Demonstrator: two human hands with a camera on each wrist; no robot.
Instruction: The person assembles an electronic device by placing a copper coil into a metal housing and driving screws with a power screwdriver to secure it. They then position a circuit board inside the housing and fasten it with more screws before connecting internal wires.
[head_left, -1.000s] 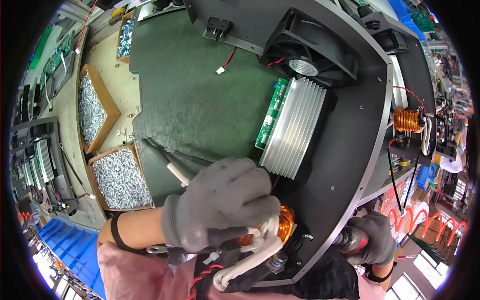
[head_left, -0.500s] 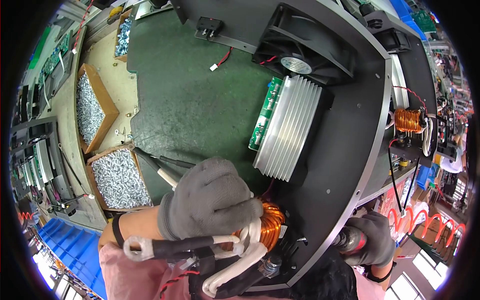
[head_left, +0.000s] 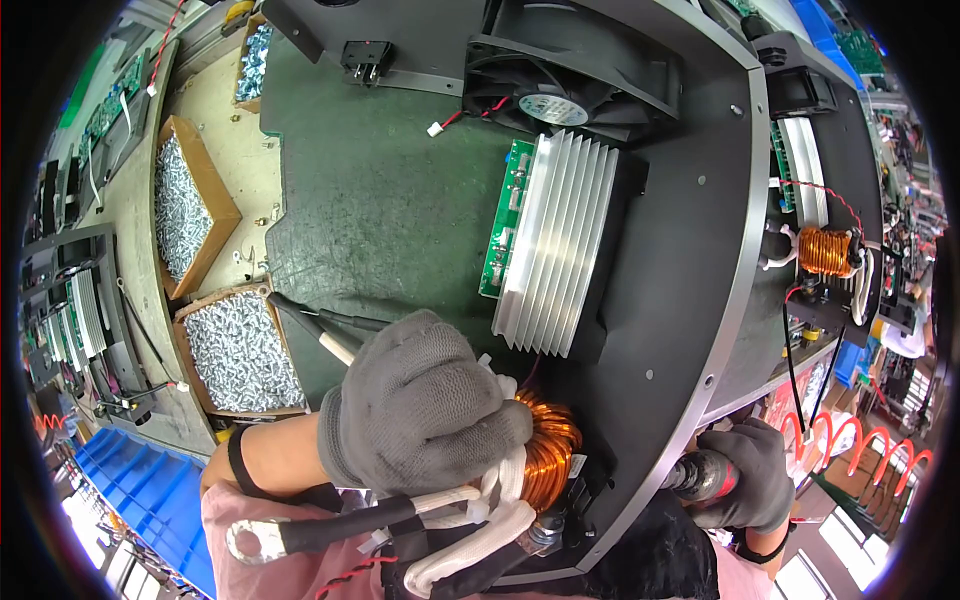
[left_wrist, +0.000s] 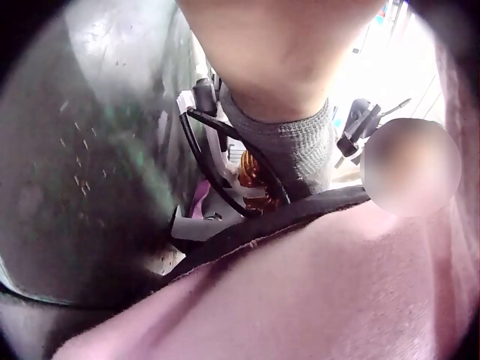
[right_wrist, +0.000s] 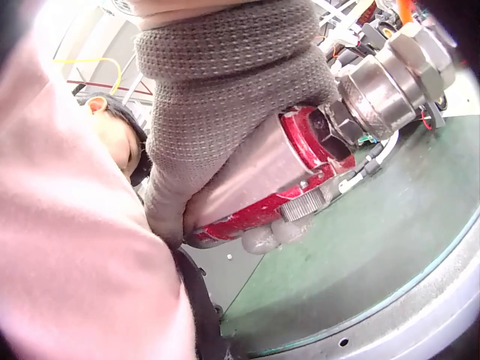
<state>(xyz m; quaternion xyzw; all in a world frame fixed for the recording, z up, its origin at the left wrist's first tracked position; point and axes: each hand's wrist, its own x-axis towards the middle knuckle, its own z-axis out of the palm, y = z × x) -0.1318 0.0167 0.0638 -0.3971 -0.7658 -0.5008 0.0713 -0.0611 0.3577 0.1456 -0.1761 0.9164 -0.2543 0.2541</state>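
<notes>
In the head view my left hand, in a grey knit glove, curls its fingers round the white-sleeved leads of a copper-wound coil. The coil sits at the near end of a black metal chassis. A black-sleeved cable with a ring terminal sticks out below that hand to the left. My right hand, also gloved, grips a red-and-silver air tool beside the chassis' right wall. A metal hose coupling joins the tool in the right wrist view. The left fingertips are hidden.
A finned heatsink with a green circuit board and a black fan are in the chassis. Boxes of screws line the left of the green mat. Another chassis with a coil stands right.
The chassis, with its fan and heatsink, has shifted left and slightly turned. My left hand and the coil moved a little left; the ring terminal has swung out into view. The right hand stays put.
</notes>
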